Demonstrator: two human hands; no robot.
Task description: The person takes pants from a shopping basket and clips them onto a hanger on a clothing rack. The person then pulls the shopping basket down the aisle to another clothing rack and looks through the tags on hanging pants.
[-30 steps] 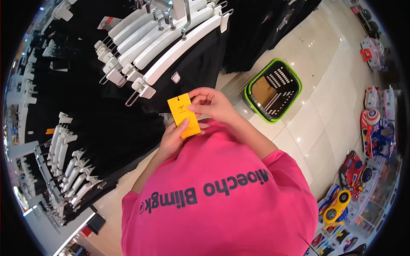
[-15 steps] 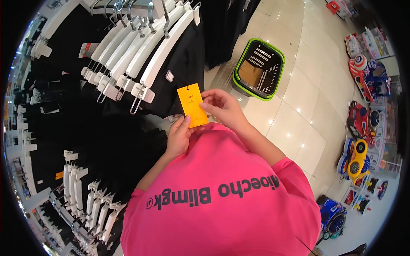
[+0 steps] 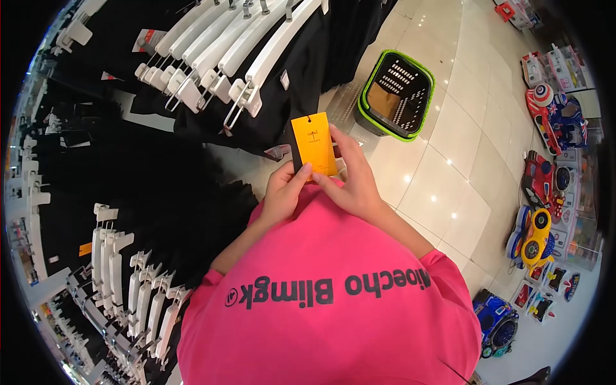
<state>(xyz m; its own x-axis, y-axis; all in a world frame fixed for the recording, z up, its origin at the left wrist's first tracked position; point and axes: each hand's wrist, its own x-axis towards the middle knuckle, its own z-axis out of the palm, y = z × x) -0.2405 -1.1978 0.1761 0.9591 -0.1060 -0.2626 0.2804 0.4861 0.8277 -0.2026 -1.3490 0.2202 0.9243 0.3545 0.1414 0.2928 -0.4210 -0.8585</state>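
An orange-yellow hang tag (image 3: 315, 146) with small dark print and a hole at its top edge is held up in front of my chest. A dark layer shows along its left side. My left hand (image 3: 283, 191) pinches the lower left corner, thumb on the front. My right hand (image 3: 357, 179) grips the lower right side, its thumb near the bottom edge and its fingers partly behind. Just beyond hang black trousers (image 3: 273, 106) on white clip hangers (image 3: 282, 45); a small white label (image 3: 285, 79) shows on the cloth.
A black shopping basket with a green rim (image 3: 432, 96) stands on the tiled floor (image 3: 443, 163) ahead to the right. More white hangers (image 3: 114, 276) with black garments fill the left. Boxed toy cars (image 3: 542, 173) and a yellow toy (image 3: 538, 239) line the right side.
The tag has shifted right and slightly nearer the hangers' clips. My right hand has moved from its upper right edge down to the bottom, thumb now beside the left one. The view has shifted slightly.
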